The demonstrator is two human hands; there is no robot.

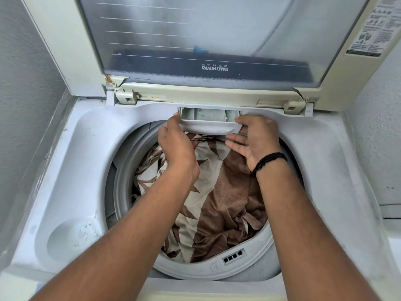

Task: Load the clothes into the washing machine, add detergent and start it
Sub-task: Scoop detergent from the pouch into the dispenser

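Note:
A top-loading washing machine (321,161) stands with its glass lid (204,40) raised. Brown and cream patterned clothes (219,198) fill the drum. At the back rim the detergent drawer (209,120) is pulled partly out, with bluish residue inside. My left hand (175,144) grips the drawer's left end, thumb over its corner. My right hand (258,137) holds the right end, thumb on top and fingers spread under the front lip. A black band is on my right wrist.
A grey wall closes in on the left and a white wall on the right. A round recess (73,237) with speckled residue sits in the machine's front left corner. A label with small print (373,29) is on the lid's right frame.

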